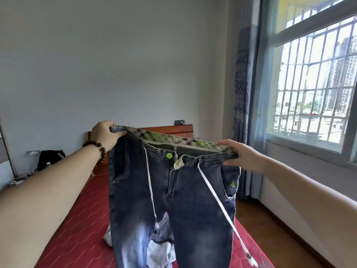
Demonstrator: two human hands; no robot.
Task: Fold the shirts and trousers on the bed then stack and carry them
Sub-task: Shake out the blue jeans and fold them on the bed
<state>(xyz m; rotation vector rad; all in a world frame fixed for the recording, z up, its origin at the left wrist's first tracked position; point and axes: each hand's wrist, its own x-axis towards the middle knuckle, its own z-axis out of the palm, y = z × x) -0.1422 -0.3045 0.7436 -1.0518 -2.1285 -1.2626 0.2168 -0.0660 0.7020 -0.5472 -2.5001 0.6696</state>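
Both hands [105, 132] [238, 156] grip jeans [185, 200] above bed [81, 225]

left hand [105, 135] at 10 o'clock and right hand [238, 156] at 3 o'clock grip the jeans [172, 200] waistband, legs hanging over the red bed [81, 219]

Dark blue jeans [193, 200], red bed [77, 219]
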